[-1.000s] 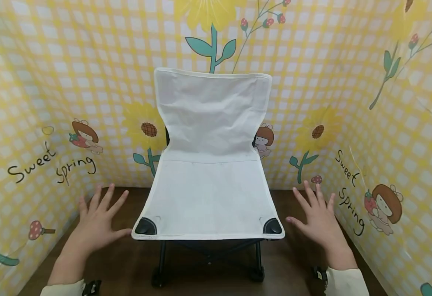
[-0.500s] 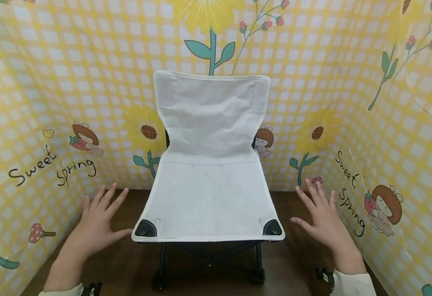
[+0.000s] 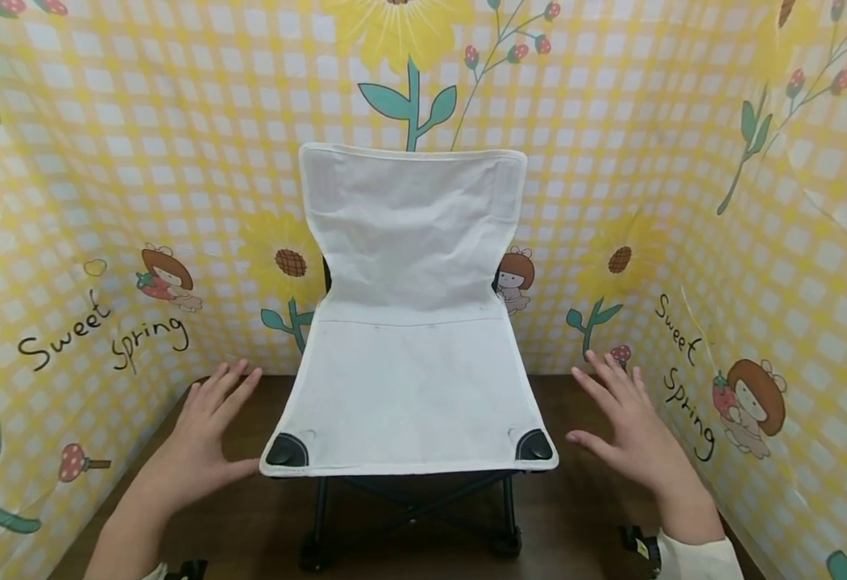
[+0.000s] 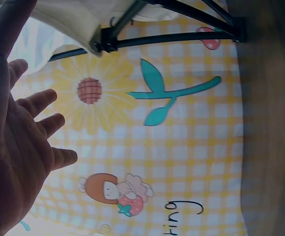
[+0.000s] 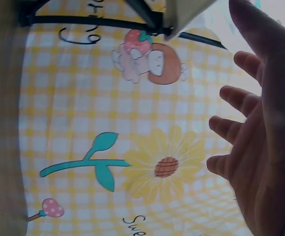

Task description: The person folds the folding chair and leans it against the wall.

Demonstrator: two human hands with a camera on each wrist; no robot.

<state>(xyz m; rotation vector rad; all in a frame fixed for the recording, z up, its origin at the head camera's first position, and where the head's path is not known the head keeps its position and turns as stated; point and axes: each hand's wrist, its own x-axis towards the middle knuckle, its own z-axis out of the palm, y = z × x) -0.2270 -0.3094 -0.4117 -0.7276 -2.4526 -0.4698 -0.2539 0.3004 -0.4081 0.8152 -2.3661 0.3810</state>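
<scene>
A folding chair point(image 3: 408, 387) with white fabric and black corner patches stands unfolded in the middle of the head view, facing me. My left hand point(image 3: 201, 439) is spread beside the seat's left front corner, its thumb tip right at the edge. On the other side my right hand point(image 3: 629, 435) is spread too, a small gap between its thumb and the seat. Both hold nothing. In the left wrist view the left fingers point(image 4: 44, 103) point toward the chair's black frame point(image 4: 172, 38). The right wrist view has the right fingers point(image 5: 240, 101) near the frame's black tubes point(image 5: 88, 20).
A dark brown wooden surface point(image 3: 249, 532) lies under the chair. Yellow checked cloth point(image 3: 423, 105) printed with sunflowers and cartoon girls hangs close behind and along both sides. Thin crossed legs point(image 3: 412, 507) show beneath the seat.
The left hand has shifted slightly right and turned its fingers inward. The right hand has moved slightly, staying open beside the seat. The chair stays in place.
</scene>
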